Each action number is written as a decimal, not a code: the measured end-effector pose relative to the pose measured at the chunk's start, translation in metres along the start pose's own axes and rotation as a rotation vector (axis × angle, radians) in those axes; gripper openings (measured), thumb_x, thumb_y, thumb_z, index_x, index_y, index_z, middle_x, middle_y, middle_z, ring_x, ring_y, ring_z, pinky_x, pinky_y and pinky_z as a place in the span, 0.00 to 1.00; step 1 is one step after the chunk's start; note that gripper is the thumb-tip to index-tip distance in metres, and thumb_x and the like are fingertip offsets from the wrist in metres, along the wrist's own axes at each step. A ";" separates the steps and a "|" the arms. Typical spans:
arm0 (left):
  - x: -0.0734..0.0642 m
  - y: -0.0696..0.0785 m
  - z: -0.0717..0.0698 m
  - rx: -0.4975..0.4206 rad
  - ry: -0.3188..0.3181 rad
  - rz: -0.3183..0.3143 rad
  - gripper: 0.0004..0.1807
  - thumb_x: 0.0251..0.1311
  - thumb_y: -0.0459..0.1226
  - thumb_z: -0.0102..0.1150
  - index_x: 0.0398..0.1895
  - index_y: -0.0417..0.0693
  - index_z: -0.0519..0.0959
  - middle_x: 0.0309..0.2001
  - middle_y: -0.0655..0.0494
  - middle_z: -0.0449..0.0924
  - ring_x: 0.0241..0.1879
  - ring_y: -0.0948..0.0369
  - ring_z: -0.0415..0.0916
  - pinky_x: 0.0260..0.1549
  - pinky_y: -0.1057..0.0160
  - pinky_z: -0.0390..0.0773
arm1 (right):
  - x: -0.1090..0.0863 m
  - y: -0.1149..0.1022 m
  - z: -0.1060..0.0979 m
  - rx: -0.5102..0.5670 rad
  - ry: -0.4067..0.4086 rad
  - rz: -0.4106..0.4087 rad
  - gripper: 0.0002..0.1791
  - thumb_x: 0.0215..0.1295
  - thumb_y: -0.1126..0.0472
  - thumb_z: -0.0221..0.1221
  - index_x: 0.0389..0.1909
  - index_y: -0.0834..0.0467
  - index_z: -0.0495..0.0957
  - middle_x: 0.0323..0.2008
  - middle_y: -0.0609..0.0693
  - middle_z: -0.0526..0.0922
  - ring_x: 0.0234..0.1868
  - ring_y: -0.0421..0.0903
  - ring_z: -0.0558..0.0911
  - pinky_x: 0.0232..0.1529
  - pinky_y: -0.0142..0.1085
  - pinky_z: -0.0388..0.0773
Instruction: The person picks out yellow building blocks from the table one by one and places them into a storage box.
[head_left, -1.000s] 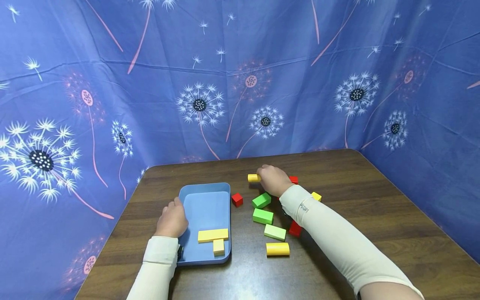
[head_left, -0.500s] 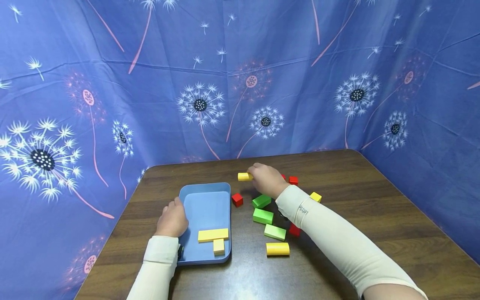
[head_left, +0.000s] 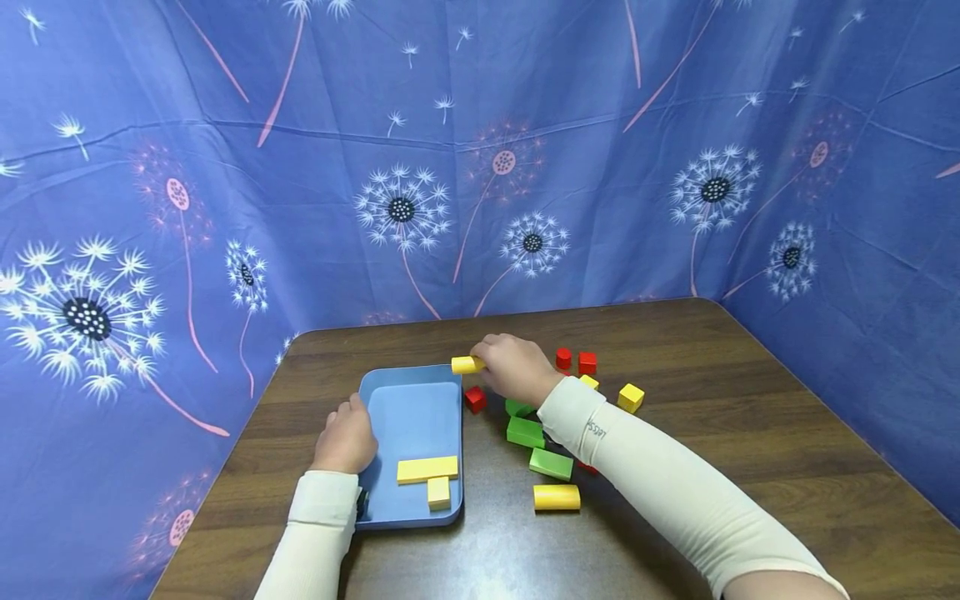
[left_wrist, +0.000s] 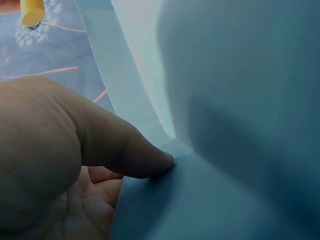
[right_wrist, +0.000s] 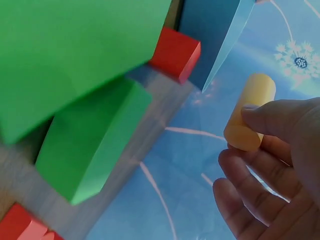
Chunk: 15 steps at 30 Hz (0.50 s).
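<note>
My right hand [head_left: 516,367] pinches a yellow cylinder block [head_left: 467,365] between thumb and fingers; in the right wrist view the cylinder [right_wrist: 250,112] tilts, held above the table. It appears near the far right corner of the blue tray [head_left: 461,433]. My left hand [head_left: 345,437] grips the tray's left wall. In the left wrist view its thumb [left_wrist: 125,145] presses the inner face of the wall, other fingers outside. Inside the tray lie a long yellow block [head_left: 427,470] and a small yellow cube [head_left: 438,493].
Right of the tray lie a red cube [head_left: 475,399], several green blocks [head_left: 526,432], another yellow cylinder [head_left: 557,497] and a yellow cube [head_left: 631,397]. Farther back are a red cylinder [head_left: 563,358] and a red block [head_left: 587,362]. A blue patterned cloth [head_left: 480,208] hangs behind the table [head_left: 750,400].
My right hand has moved left with the yellow cylinder, from behind the green blocks to the tray's far right corner. My left hand has stayed on the tray wall.
</note>
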<state>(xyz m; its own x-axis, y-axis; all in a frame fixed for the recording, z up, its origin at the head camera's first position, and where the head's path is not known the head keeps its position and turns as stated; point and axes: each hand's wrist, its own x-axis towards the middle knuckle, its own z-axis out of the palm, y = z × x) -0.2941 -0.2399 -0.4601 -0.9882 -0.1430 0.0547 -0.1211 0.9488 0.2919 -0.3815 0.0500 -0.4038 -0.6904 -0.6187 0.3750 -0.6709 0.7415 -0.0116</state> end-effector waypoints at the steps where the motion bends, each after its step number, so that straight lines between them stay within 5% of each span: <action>1: 0.000 0.000 0.000 0.001 0.001 -0.001 0.36 0.66 0.28 0.55 0.73 0.21 0.55 0.63 0.23 0.70 0.60 0.33 0.72 0.57 0.34 0.76 | 0.000 -0.002 0.001 0.002 -0.002 -0.006 0.16 0.63 0.56 0.72 0.50 0.53 0.86 0.44 0.45 0.87 0.42 0.44 0.85 0.44 0.42 0.87; 15: 0.000 0.001 -0.001 0.003 -0.004 -0.011 0.37 0.66 0.28 0.56 0.74 0.21 0.55 0.64 0.23 0.70 0.61 0.33 0.72 0.58 0.35 0.77 | 0.001 -0.022 0.012 0.018 -0.008 -0.054 0.15 0.63 0.55 0.71 0.51 0.51 0.86 0.44 0.44 0.88 0.41 0.41 0.86 0.44 0.38 0.87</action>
<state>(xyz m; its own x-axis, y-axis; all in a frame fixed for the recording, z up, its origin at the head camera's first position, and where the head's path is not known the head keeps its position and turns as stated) -0.2943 -0.2388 -0.4588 -0.9872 -0.1521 0.0478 -0.1320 0.9480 0.2895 -0.3709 0.0296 -0.4144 -0.6553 -0.6596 0.3680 -0.7117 0.7024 -0.0084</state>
